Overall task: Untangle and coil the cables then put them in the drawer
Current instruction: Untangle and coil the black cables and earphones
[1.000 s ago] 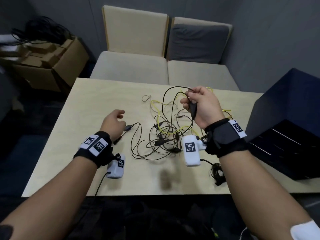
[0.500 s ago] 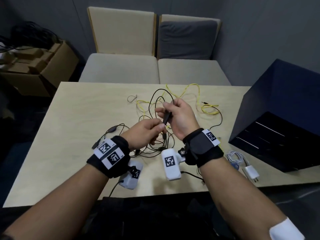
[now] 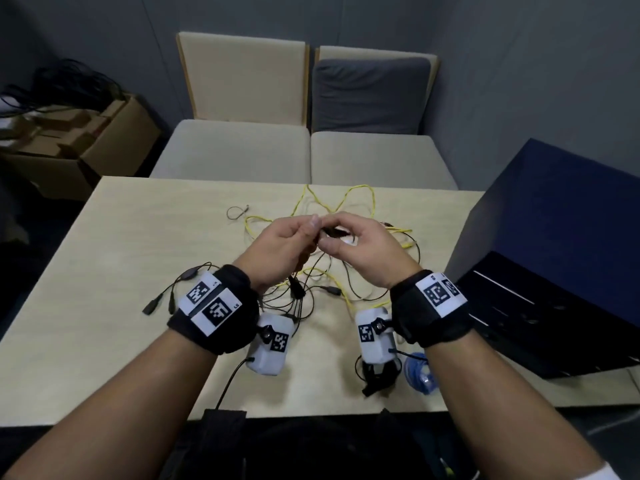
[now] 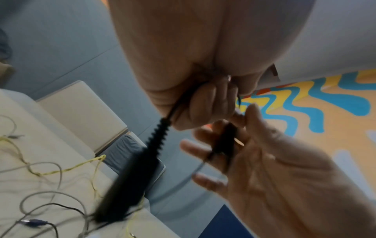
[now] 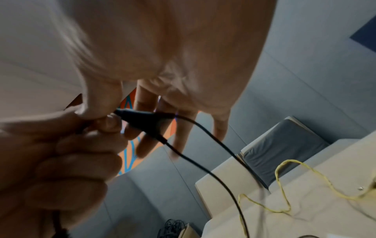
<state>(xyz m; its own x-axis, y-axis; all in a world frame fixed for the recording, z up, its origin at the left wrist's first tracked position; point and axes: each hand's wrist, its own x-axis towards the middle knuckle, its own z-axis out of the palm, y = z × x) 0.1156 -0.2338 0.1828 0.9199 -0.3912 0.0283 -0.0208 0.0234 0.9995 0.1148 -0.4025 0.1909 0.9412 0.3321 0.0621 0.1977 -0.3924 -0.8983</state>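
Above the tangle on the desk (image 3: 104,271), in the head view, the left hand (image 3: 280,251) and right hand (image 3: 360,247) met, both pinching the black cable (image 3: 332,233) between them. A second before, the left hand had lain flat on the desk, well left of the tangle, while the right alone lifted a connector; half a second before, the left had come up to it. I judge this to mean untangling had only begun: no coil was made, and the yellow cable (image 3: 329,202) lay looped on the desk behind the hands, with black strands trailing below them. The dark drawer unit (image 3: 540,271) stood right of the tangle, untouched.

From the left wrist, the left fingers (image 4: 203,103) were curled round a thin lead whose ribbed strain relief (image 4: 160,128) hung below, something the head view hid behind the knuckles. The right hand's fingers looked spread, with a dark connector against them.

From the right wrist, the connector (image 5: 140,119) was pinched by thumb and forefinger, two leads running off toward the desk. Only this view showed that split.
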